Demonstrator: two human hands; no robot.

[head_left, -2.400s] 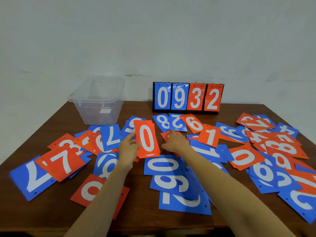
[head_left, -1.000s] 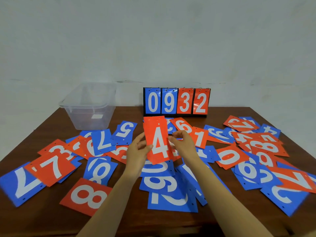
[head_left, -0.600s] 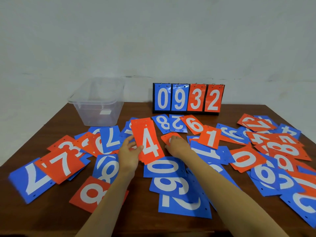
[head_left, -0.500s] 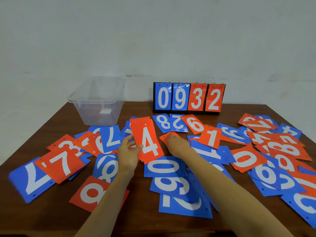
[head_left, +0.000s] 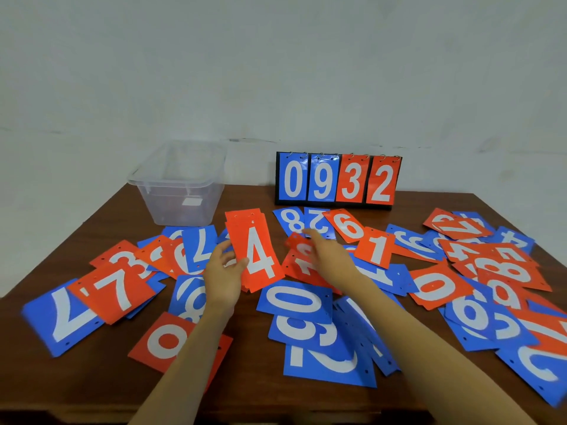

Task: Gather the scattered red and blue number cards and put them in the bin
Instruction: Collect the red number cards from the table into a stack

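Progress is at an early stage. The clear plastic bin stands at the far left of the wooden table and shows no cards inside, only a small white label on its wall. The left hand grips a short stack of red cards, held raised and upright above the table with a 4 on top; the thumb lies across its left edge. This stack is the only material gathered so far, and it has not reached the bin. The right hand reaches forward over a red card lying just beside the stack. Motion blur hides the fingers, so I cannot tell whether they have taken hold of it. Most of the task is outstanding: dozens of red and blue cards lie scattered and overlapping on both sides, among them a blue 7, a blue 0 and a red 1. The flip scoreboard reading 0932 stands at the back edge, apart from the loose cards.
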